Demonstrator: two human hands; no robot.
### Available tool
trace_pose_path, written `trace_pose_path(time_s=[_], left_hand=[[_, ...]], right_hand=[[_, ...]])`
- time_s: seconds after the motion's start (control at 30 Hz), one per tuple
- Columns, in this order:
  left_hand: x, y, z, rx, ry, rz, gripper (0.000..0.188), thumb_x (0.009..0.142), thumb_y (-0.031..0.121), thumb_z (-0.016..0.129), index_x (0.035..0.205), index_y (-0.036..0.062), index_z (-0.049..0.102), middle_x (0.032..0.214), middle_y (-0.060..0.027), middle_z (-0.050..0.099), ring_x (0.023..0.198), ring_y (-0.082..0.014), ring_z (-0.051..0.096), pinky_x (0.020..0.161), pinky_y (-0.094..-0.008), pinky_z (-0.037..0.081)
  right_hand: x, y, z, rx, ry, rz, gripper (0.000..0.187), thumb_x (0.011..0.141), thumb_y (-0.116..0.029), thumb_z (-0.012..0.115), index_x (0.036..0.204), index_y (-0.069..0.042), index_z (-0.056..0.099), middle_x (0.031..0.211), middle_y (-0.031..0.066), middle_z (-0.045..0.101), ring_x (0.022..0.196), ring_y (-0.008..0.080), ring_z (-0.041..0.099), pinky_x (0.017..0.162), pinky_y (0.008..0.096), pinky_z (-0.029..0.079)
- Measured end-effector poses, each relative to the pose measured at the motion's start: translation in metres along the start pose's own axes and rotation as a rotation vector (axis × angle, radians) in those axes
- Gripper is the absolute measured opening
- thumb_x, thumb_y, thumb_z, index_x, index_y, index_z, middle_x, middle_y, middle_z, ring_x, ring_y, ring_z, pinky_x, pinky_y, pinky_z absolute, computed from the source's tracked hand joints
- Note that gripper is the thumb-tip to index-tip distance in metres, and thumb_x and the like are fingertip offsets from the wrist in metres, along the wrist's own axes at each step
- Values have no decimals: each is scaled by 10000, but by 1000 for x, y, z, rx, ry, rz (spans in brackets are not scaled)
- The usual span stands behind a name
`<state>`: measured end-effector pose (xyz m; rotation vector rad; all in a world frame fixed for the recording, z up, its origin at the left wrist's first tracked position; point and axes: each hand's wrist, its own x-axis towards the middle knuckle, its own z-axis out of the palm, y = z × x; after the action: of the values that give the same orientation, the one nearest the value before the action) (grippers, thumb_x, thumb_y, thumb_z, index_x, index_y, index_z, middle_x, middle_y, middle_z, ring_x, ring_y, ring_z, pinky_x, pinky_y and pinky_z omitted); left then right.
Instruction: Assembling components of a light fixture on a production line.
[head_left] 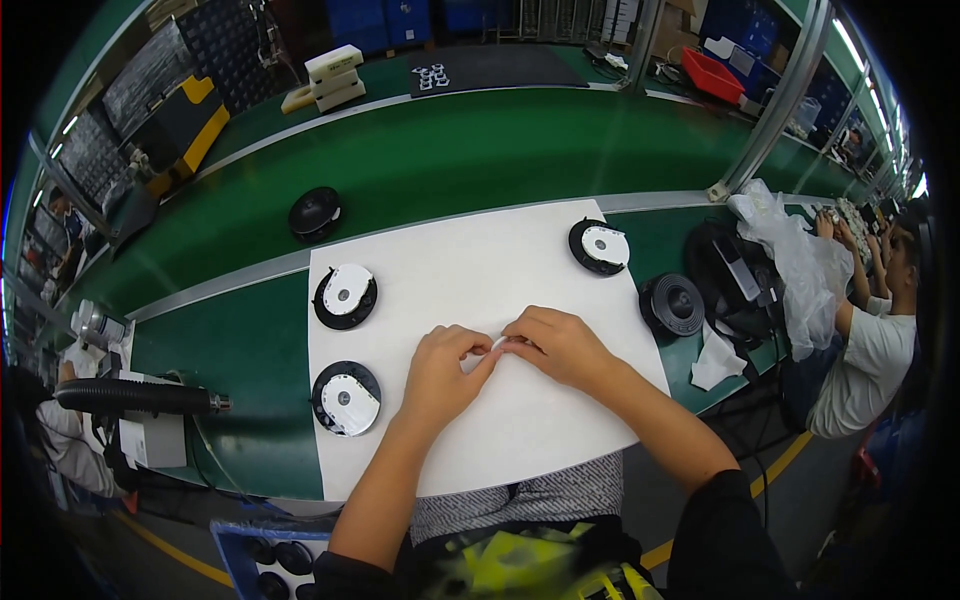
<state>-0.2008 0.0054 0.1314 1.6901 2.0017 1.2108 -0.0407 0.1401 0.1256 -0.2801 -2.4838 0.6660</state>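
Observation:
My left hand [446, 372] and my right hand [562, 346] meet over the middle of a white sheet [500, 250]. Thumbs and fingertips of both pinch a small white piece [499, 342], mostly covered by the fingers; its kind does not show. On the sheet lie round black parts with white discs: one [346, 296] at the upper left, a second [347, 398] below it, a third [599, 246] at the far right. Just off the sheet's right edge rests a round black part [672, 305] with no white disc.
A round black part [316, 214] sits on the green belt [480, 150]. A ribbed black hose [140, 396] lies at left. Black bag [712, 262] and clear plastic [790, 260] crowd the right, near a seated person [875, 360]. A blue bin [232, 560] stands lower left.

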Motion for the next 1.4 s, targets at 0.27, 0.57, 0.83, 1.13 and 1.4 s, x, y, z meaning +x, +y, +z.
trace_pose_path(time_s=[0.27, 0.57, 0.83, 1.13, 1.4], left_hand=[[2, -7, 7, -9, 76, -13, 141, 806, 120, 800, 873, 14, 735, 811, -102, 703, 695, -204, 629, 630, -308, 523], [-2, -12, 10, 17, 138, 124, 107, 809, 88, 775, 861, 10, 722, 825, -96, 714, 747, -280, 635, 694, -382, 524], [-3, -11, -1, 69, 229, -159, 124, 827, 69, 767, 903, -20, 727, 842, -135, 714, 767, -256, 667, 623, -327, 557], [-2, -9, 1, 26, 34, 82, 106, 835, 57, 750, 917, -9, 735, 885, -111, 725, 819, -252, 667, 665, -331, 563], [-2, -13, 5, -41, 46, 118, 98, 829, 70, 746, 900, 7, 719, 871, -108, 711, 796, -294, 636, 747, -396, 523]], right_hand=[[-17, -31, 6, 149, 36, 341, 226, 851, -112, 724, 1055, -30, 671, 805, 58, 604, 740, 212, 568, 694, 344, 465], [-28, -64, 14, 60, 132, 430, 308, 877, -98, 672, 1180, -48, 657, 784, 20, 560, 762, 187, 516, 799, 350, 361], [-57, -78, 8, 186, 27, 320, 313, 894, -81, 625, 1204, -60, 658, 781, 40, 578, 692, 184, 516, 771, 333, 364], [-29, -56, -1, 9, -14, 427, 335, 915, -107, 604, 1238, -41, 659, 805, 64, 623, 737, 213, 552, 762, 353, 383], [-33, -60, 11, 10, 100, 447, 317, 902, -80, 601, 1211, -58, 672, 809, 28, 623, 769, 183, 537, 784, 349, 340]])
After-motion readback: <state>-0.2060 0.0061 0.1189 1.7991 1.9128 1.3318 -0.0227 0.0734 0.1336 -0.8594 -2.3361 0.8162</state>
